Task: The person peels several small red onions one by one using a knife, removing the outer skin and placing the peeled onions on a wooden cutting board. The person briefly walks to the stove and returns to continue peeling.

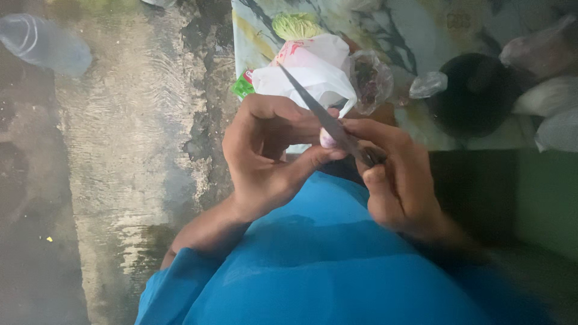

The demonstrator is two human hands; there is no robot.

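Note:
My left hand (265, 156) pinches a small pale, pinkish piece (327, 140) between thumb and fingers; most of it is hidden by them. My right hand (400, 183) is closed around the handle of a knife (319, 111), whose long thin blade points up and left and lies against the pale piece. Both hands are held close together above my lap, over a blue garment (325, 259).
A patterned cloth (415, 36) ahead carries a white plastic bag (313, 69), a clear bag of dark bits (370, 78), a yellow-green bundle (296, 25), a dark round bowl (478, 93) and more clear bags (545, 51). Bare stained concrete (132, 138) lies left, with a clear plastic bottle (42, 43).

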